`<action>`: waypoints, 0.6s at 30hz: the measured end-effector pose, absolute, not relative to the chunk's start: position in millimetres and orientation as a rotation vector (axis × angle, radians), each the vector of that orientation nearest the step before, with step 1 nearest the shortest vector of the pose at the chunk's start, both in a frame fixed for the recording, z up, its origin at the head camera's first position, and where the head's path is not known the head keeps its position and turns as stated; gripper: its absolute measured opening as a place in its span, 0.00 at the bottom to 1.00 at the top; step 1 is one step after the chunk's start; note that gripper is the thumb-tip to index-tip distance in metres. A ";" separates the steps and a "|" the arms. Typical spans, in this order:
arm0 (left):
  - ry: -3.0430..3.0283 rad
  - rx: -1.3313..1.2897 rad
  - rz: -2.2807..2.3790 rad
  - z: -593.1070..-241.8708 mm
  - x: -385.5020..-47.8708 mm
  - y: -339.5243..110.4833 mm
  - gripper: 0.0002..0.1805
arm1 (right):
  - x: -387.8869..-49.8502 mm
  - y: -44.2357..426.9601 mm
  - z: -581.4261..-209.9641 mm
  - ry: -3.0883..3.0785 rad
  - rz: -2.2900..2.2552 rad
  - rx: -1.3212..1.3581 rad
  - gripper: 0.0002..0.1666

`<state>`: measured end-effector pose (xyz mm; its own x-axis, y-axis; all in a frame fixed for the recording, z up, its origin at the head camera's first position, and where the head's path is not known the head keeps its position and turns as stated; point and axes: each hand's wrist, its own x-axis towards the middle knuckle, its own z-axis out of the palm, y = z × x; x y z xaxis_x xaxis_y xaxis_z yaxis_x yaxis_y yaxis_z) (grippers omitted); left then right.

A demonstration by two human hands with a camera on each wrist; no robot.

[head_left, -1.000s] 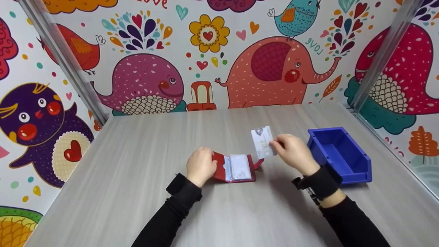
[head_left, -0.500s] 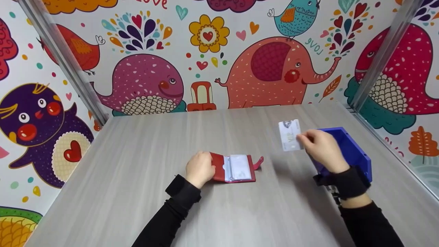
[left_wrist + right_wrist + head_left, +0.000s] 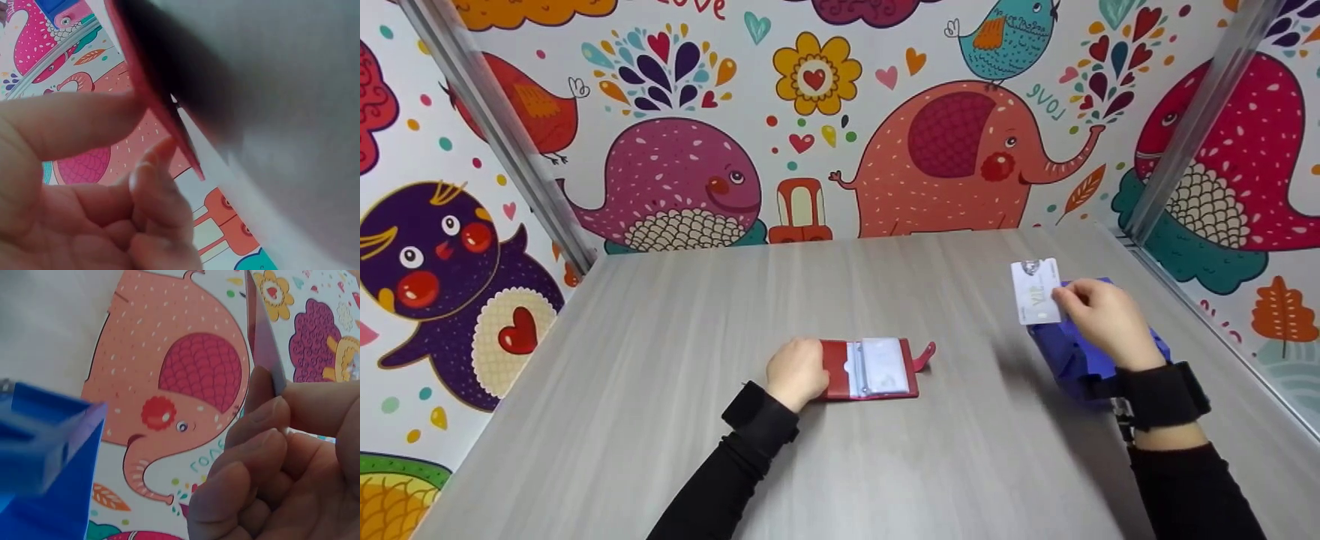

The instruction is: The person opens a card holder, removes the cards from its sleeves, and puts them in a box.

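Rightward goes the white VIP card (image 3: 1033,292) in the right hand (image 3: 1110,321), away from the red card holder (image 3: 835,367) and closer to the blue bin (image 3: 1054,349); the holder's left cover now sits lower than it did a second ago. Nearest are two black sleeves (image 3: 720,480) with black wrist bands (image 3: 761,416). Past them, the left hand (image 3: 796,373) pinches the edge of that left cover, maybe so the holder stays open and doesn't slide. The card holder lies open in the middle of the table (image 3: 660,337). Its clear pages (image 3: 885,365) are on the right half, and its strap (image 3: 925,356) sticks out to the right. Over on the right, the right hand pinches the card by its right edge, likely because a thin card is easy to hold that way. It is up in the air by the bin's far left corner; I can't tell if it is right above it. The hand hides much of the bin. Farthest back is a wall (image 3: 877,112) with a painted elephant (image 3: 945,172).
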<state>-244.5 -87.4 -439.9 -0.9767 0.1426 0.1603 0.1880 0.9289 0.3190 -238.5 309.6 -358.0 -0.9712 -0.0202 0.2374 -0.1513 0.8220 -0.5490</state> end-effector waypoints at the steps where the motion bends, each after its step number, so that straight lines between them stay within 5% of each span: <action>1: -2.962 -0.251 -0.504 -439.9 -244.5 -87.3 0.05 | -238.9 312.2 -358.5 -2.791 0.870 0.126 0.23; 18: -3.016 -0.206 -0.469 -442.5 -246.5 -85.7 0.04 | -237.3 359.2 -369.9 -2.817 0.818 0.092 0.22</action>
